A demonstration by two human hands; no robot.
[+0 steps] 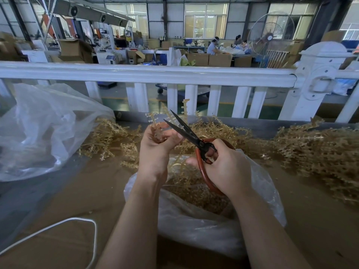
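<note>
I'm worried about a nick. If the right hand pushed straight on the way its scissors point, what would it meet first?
Probably the left hand, whose fingers grip a tan plastic sprue right by the open scissors; depth is unclear, so the right hand may carry the blades just above.

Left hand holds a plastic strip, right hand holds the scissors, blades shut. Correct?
Not quite. The head view shows the scissors with blades open, not shut. The rest stands: the left hand holds the plastic strip and the right hand holds the scissors.
</note>
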